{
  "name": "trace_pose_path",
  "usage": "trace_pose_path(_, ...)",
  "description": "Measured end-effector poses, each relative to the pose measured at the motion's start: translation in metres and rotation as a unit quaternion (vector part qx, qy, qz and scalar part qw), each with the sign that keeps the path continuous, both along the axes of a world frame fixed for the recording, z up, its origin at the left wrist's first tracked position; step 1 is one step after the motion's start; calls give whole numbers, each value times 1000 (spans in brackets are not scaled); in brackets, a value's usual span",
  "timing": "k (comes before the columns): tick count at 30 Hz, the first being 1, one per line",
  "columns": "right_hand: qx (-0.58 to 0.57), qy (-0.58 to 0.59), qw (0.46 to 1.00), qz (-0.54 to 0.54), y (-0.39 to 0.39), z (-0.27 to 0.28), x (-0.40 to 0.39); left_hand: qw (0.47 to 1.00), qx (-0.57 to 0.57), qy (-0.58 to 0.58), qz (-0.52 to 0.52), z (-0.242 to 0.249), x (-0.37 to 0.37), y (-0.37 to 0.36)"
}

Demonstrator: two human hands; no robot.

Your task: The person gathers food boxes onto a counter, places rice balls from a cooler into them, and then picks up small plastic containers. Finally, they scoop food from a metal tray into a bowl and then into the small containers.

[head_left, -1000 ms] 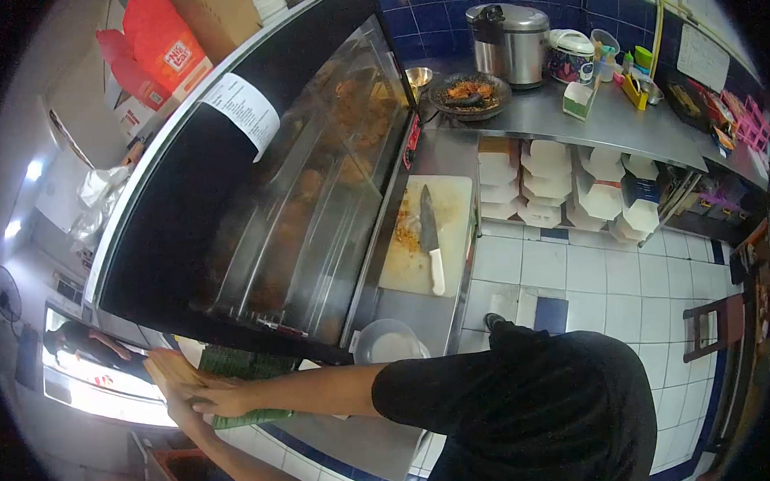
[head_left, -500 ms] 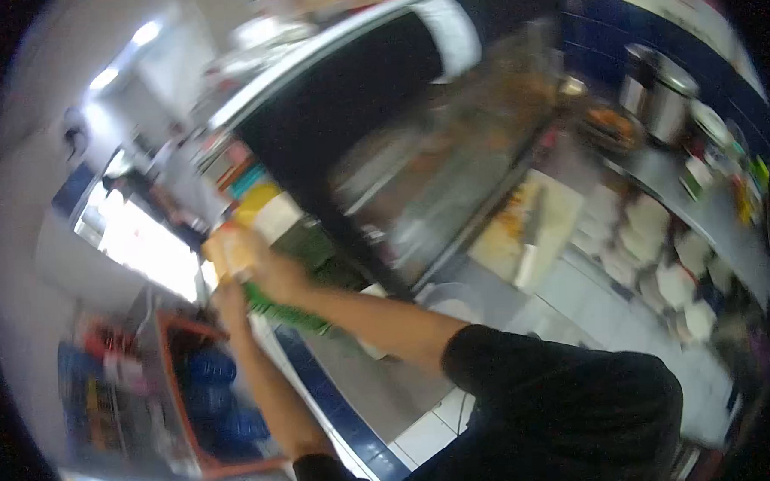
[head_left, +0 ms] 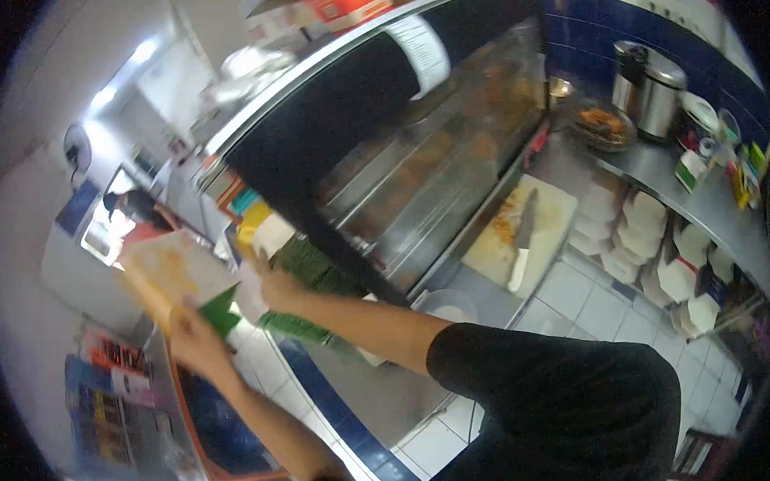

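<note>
My left hand grips the lower edge of a flat, pale orange-stained sheet or bag, blurred by motion, at the left. A green piece shows beside it. My right hand is just to the right, near a whitish thin piece; its fingers are smeared, so its grip is unclear. Beyond that hand are stacked dark green packs and a yellow item. A knife lies on a white cutting board with orange bits, away from both hands.
A glass display case fills the centre. Metal urns and a bowl of food stand on the right counter, above stacked white containers. An orange-rimmed crate is at lower left. A person stands in the background.
My hands, close together before, have moved apart. The orange-stained item now appears spread flat and wide in my left hand, further left and lower. The background person is more visible.
</note>
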State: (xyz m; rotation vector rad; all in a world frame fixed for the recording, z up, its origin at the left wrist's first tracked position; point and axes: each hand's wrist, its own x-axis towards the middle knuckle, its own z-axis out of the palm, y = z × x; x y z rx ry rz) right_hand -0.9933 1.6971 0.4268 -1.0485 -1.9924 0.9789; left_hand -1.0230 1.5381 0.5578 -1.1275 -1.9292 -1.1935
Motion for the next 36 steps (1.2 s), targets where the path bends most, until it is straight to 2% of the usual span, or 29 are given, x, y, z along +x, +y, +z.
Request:
trace_pose_path(1,-10,28,999,34,-19,15,26,998,60,-14,12,9,41,-22)
trace_pose_path(2,17,133,989,65,-33,16,45,992,115,35,30,-2,50,-42)
trace_pose_path(3,83,281,948,127,-61,37,99,983,181,43,2,-17,68,-61)
trace_pose_path(6,54,287,922,255,-114,10,206,951,277,-115,68,-72,147,-121)
trace_pose_path(7,64,265,920,283,-127,-1,254,955,278,-66,82,-125,146,-146)
trace_pose_path(8,54,269,912,306,-128,-22,294,901,402,-162,-31,-135,194,-140)
trace_pose_path(9,44,272,903,329,-130,-34,335,923,302,-222,-89,-168,218,-151)
trace_pose_path(10,-89,331,876,340,-138,-43,383,934,187,-273,-138,-201,241,-161)
trace_pose_path(11,-155,376,863,298,-144,-44,435,916,125,-284,-255,-179,286,-143)
trace_pose_path(12,-242,357,864,261,-145,-62,485,880,56,-302,-362,-158,331,-126)
trace_pose_path(13,-280,362,862,218,-148,-74,530,871,-1,-304,-386,-189,352,-112)
trace_pose_path(14,-330,373,859,124,-153,-110,575,844,-132,-325,-407,-178,381,-104)
trace_pose_path(15,-427,366,826,31,-163,-121,622,822,-153,-312,-451,-165,421,-89)
trace_pose_path(16,-425,486,763,-32,-175,-126,657,735,-238,-370,-516,-162,450,-79)
trace_pose_path(17,-382,498,776,-69,-189,-136,692,723,-147,-297,-606,-158,488,-62)
trace_pose_path(18,-335,510,785,-102,-201,-146,728,642,-242,-323,-652,-159,516,-54)
trace_pose_path(20,-274,627,715,-147,-213,-171,790,602,-250,-275,-707,-180,589,-37)
trace_pose_path(21,-236,677,685,-130,-218,-121,790,564,-294,-264,-725,-174,614,-31)
trace_pose_path(22,-205,617,734,-198,-227,-145,834,578,-124,-297,-750,-171,652,-27)
trace_pose_path(24,-186,666,695,-199,-248,-179,901,561,-231,-302,-735,-160,696,-18)
trace_pose_path(25,-165,682,677,-222,-254,-192,929,566,-214,-314,-731,-164,718,-14)
trace_pose_path(27,-56,615,714,-329,-274,-240,969,565,-224,-309,-731,-160,749,-7)
trace_pose_path(29,-93,649,633,-411,-267,-174,958,604,-254,-314,-687,-170,769,13)
trace_pose_path(30,-101,654,628,-410,-265,-189,972,657,-311,-274,-630,-136,771,20)
trace_pose_path(31,-108,658,623,-409,-263,-204,988,677,-272,-303,-613,-133,781,35)
trace_pose_path(32,-115,663,617,-408,-262,-220,1005,727,-179,-206,-629,-152,786,61)
trace_pose_path(33,-173,711,569,-374,-248,-200,1008,725,-152,-244,-626,-152,796,74)
trace_pose_path(35,-151,767,579,-232,-208,-217,1031,724,-124,-293,-612,-152,814,95)
trace_pose_path(36,-144,814,546,-133,-176,-212,1040,714,-129,-291,-624,-158,821,108)
